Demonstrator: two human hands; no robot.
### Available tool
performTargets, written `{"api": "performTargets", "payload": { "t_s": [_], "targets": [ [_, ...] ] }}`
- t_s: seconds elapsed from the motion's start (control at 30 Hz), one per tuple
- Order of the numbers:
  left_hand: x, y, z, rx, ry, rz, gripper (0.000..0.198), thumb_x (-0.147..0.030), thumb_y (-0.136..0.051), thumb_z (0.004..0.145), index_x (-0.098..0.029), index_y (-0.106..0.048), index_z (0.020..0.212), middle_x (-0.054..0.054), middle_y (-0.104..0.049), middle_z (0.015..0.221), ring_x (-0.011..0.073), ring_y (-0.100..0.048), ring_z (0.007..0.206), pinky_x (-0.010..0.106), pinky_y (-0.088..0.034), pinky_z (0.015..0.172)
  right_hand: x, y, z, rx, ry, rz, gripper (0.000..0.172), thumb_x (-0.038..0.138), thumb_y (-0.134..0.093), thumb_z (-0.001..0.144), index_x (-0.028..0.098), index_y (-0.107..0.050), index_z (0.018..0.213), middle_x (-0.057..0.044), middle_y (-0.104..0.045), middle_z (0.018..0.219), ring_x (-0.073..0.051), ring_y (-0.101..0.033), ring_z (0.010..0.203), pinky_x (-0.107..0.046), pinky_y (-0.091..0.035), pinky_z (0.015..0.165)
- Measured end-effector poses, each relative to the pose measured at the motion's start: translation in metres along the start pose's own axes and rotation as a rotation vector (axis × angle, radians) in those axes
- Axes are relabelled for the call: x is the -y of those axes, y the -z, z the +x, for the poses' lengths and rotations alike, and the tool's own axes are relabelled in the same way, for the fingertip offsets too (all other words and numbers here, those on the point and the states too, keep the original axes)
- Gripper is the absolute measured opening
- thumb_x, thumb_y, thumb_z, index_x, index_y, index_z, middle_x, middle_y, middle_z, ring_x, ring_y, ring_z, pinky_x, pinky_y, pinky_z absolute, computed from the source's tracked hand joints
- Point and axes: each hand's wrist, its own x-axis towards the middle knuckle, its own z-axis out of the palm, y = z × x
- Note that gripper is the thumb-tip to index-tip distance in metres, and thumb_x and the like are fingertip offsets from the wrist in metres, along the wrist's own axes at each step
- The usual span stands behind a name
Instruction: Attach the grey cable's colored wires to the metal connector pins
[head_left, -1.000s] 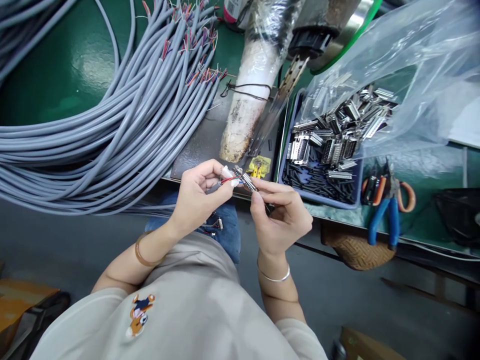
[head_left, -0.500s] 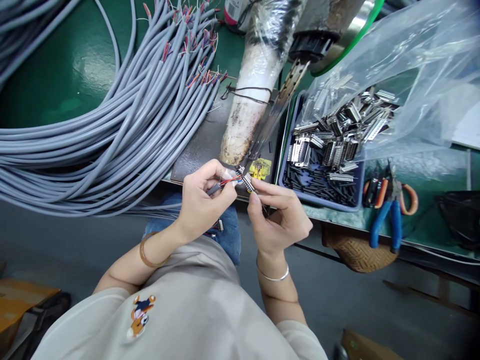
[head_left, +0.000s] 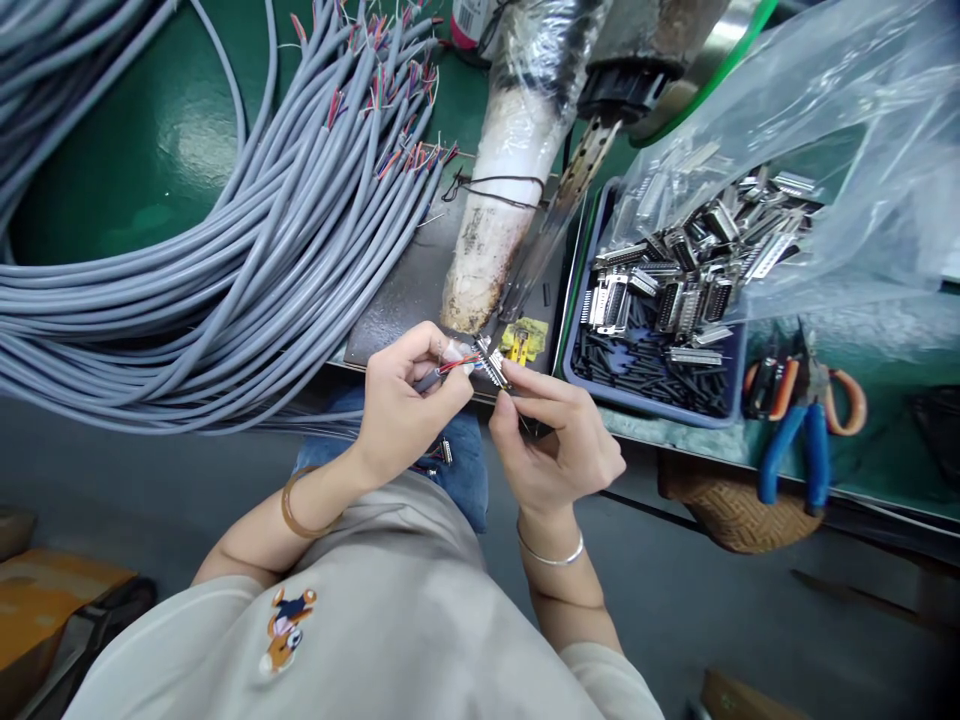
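My left hand (head_left: 411, 395) pinches a grey cable (head_left: 427, 380) near its stripped end, where thin red and blue wires (head_left: 459, 363) fan out. White covering shows on its fingertips. Those wires reach a metal multi-pin connector (head_left: 491, 362), which my right hand (head_left: 559, 425) grips at its lower end between thumb and fingers. Just beyond the connector is the tip of a soldering iron (head_left: 517, 290), its shaft slanting down from a black collar. Whether the tip touches the connector I cannot tell. A wrapped white tube (head_left: 484, 240) ends just above my left fingers.
A thick bundle of grey cables (head_left: 225, 290) covers the left of the green table. On the right, a blue tray (head_left: 652, 405) holds metal connectors and short black tubes, partly under a plastic bag (head_left: 862, 170). Pliers (head_left: 795, 450) lie beside it. A yellow piece (head_left: 521, 343) is near the iron.
The connector has turned slightly in my right fingers, which shifted a little left. My left hand keeps its hold on the cable. The view has shifted slightly.
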Motion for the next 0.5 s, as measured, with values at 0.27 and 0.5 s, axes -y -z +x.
{"api": "performTargets", "payload": {
  "t_s": [0.27, 0.5],
  "targets": [
    [0.0005, 0.0014, -0.0021, 0.005, -0.022, -0.002, 0.017, -0.014, -0.070, 0.075, -0.019, -0.055, 0.071, -0.003, -0.060, 0.066, 0.0081, -0.058, 0.062, 0.016, -0.047, 0.056, -0.0002, -0.0032, 0.0011, -0.021, -0.159, 0.153, 0.020, 0.008, -0.078, 0.083, 0.022, -0.064, 0.085, -0.002, -0.082, 0.100, -0.017, -0.079, 0.084, -0.029, -0.065, 0.073],
    [0.0077, 0.0029, -0.0055, 0.002, -0.046, 0.097, 0.014, -0.014, -0.068, 0.078, -0.020, -0.055, 0.073, -0.003, -0.059, 0.066, 0.0089, -0.059, 0.063, 0.017, -0.046, 0.055, -0.0002, -0.0040, 0.0020, -0.013, -0.152, 0.139, 0.019, 0.008, -0.077, 0.084, 0.023, -0.065, 0.085, -0.001, -0.082, 0.099, -0.017, -0.079, 0.085, -0.031, -0.064, 0.074]
  ]
}}
